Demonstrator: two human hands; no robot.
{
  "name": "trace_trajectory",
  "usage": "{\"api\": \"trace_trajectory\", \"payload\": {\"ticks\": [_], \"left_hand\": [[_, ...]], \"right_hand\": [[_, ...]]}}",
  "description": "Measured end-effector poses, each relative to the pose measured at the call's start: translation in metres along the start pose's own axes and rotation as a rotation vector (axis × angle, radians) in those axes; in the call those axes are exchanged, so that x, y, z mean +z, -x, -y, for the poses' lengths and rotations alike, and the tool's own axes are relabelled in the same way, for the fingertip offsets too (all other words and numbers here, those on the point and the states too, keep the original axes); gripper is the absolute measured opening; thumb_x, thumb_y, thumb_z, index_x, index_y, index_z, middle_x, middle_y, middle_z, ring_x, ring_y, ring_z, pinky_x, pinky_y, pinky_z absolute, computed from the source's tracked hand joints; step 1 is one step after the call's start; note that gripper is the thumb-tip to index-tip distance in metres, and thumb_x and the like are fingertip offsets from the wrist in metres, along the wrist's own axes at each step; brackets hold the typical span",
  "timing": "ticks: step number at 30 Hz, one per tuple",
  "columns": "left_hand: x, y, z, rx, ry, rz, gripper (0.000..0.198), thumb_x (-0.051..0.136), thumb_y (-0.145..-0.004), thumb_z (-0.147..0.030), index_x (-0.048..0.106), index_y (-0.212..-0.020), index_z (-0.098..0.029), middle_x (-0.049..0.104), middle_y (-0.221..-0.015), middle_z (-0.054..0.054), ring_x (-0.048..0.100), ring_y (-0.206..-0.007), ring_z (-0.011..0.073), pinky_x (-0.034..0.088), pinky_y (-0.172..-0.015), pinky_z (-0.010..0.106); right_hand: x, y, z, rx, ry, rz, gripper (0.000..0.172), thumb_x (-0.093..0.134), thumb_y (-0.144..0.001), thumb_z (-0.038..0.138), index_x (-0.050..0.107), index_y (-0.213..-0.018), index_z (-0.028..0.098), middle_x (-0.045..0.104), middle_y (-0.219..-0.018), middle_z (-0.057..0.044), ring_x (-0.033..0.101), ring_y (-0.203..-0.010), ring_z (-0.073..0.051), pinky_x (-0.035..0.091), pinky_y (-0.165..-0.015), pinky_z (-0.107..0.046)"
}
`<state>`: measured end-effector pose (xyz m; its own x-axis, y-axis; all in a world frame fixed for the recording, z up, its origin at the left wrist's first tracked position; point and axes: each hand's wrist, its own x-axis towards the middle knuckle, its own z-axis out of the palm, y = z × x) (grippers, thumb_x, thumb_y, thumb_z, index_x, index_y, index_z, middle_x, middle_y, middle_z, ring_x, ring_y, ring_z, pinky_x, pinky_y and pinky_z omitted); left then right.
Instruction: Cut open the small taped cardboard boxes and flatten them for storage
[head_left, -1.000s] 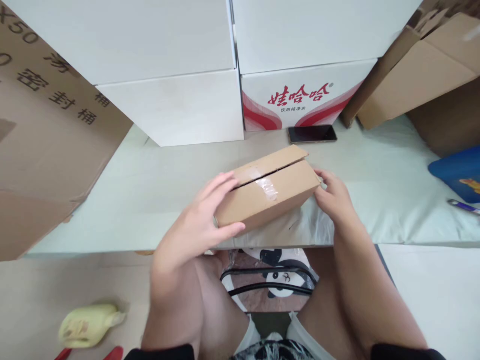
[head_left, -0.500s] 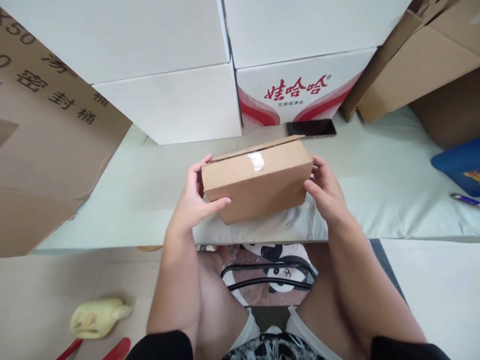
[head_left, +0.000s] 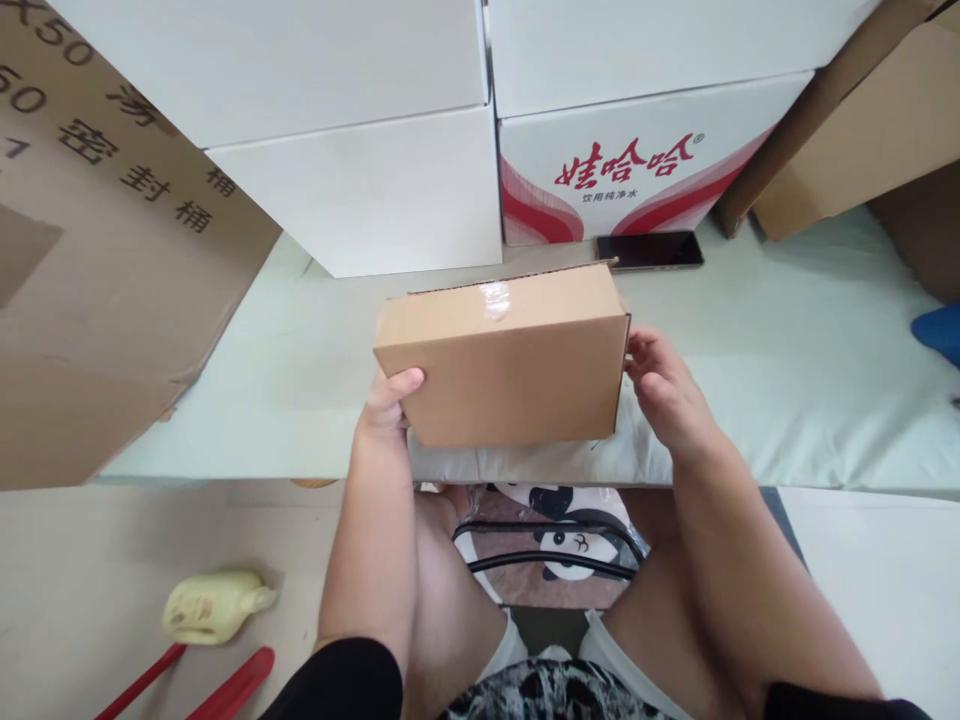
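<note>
A brown cardboard box is tilted above the front part of the pale green cloth-covered surface. A strip of shiny clear tape lies across its narrow upper side, and a flap edge runs along the back of that side. My left hand grips the box's left end, thumb on the broad face toward me and the other fingers hidden behind. My right hand is at the right end with its fingers loosely bent and its thumb off the box. Its fingertips are close to the edge; whether they touch is unclear.
Stacked white cartons stand behind, one with red lettering. A dark phone lies before them. Large cardboard boxes flank both sides. A blue object is at the right edge. On the floor lies a yellow bottle.
The box has turned so its broad face shows more toward me, and its left end has shifted left. My right thumb has come off the box. The view has shifted slightly.
</note>
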<state>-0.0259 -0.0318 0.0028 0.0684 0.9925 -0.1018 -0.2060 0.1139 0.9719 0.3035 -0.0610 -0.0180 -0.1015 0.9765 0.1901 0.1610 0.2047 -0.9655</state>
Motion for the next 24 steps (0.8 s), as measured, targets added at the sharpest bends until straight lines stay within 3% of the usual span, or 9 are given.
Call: {"api": "trace_trajectory", "payload": {"ticks": [3,5,9,12,17,21,24], "left_hand": [[-0.006,0.01,-0.003,-0.114,0.059,0.049,0.064,0.075,-0.066,-0.059,0.069,-0.118,-0.022,0.079,-0.102,0.01,0.071,-0.116,0.0393,0.061,-0.093,0.052],[-0.005,0.015,-0.005,-0.172,0.078,0.09,0.061,0.074,-0.068,-0.059,0.07,-0.115,-0.021,0.079,-0.105,0.01,0.072,-0.113,0.0387,0.062,-0.091,0.051],[0.006,0.019,-0.012,-0.221,0.045,0.199,0.068,0.083,-0.062,-0.051,0.068,-0.12,-0.019,0.079,-0.106,0.01,0.073,-0.105,0.0367,0.061,-0.085,0.045],[0.018,0.019,-0.017,-0.239,0.04,0.267,0.074,0.087,-0.059,-0.045,0.067,-0.125,-0.019,0.079,-0.106,0.01,0.074,-0.105,0.0352,0.061,-0.084,0.041],[0.027,0.015,-0.022,-0.287,0.085,0.328,0.085,0.085,-0.062,-0.044,0.058,-0.139,-0.021,0.075,-0.124,0.012,0.069,-0.121,0.0384,0.059,-0.1,0.047],[0.027,0.012,-0.024,-0.31,0.093,0.372,0.082,0.084,-0.063,-0.044,0.059,-0.138,-0.021,0.075,-0.124,0.012,0.069,-0.123,0.0393,0.059,-0.103,0.049],[0.026,0.012,-0.021,-0.324,0.057,0.352,0.07,0.085,-0.064,-0.047,0.067,-0.125,-0.019,0.078,-0.115,0.012,0.07,-0.12,0.0407,0.061,-0.096,0.049]], "right_hand": [[-0.002,0.004,0.014,-0.115,0.157,-0.135,0.06,0.041,-0.09,0.077,0.06,-0.124,0.033,0.057,-0.138,-0.011,0.058,-0.13,-0.032,0.054,-0.102,-0.05],[-0.004,0.007,0.028,-0.2,0.207,-0.19,0.052,0.043,-0.094,0.07,0.063,-0.125,0.034,0.053,-0.144,-0.01,0.052,-0.138,-0.033,0.05,-0.109,-0.053],[-0.008,0.01,0.051,-0.251,0.266,-0.092,0.036,0.05,-0.098,0.057,0.073,-0.114,0.034,0.049,-0.15,-0.006,0.047,-0.143,-0.034,0.037,-0.121,-0.058],[-0.01,0.01,0.055,-0.174,0.31,-0.008,0.052,0.041,-0.098,0.065,0.079,-0.1,0.029,0.051,-0.148,-0.008,0.049,-0.14,-0.038,0.041,-0.117,-0.061],[-0.013,0.008,0.047,-0.08,0.341,-0.03,0.073,0.027,-0.095,0.076,0.079,-0.085,0.027,0.052,-0.149,-0.006,0.048,-0.14,-0.038,0.037,-0.121,-0.062],[-0.015,0.006,0.044,-0.083,0.311,0.037,0.072,0.032,-0.091,0.082,0.079,-0.088,0.027,0.045,-0.158,-0.004,0.042,-0.146,-0.039,0.034,-0.124,-0.061],[-0.013,0.006,0.044,-0.07,0.284,0.029,0.07,0.034,-0.09,0.083,0.077,-0.108,0.031,0.047,-0.158,-0.004,0.038,-0.149,-0.039,0.033,-0.125,-0.061]]}}
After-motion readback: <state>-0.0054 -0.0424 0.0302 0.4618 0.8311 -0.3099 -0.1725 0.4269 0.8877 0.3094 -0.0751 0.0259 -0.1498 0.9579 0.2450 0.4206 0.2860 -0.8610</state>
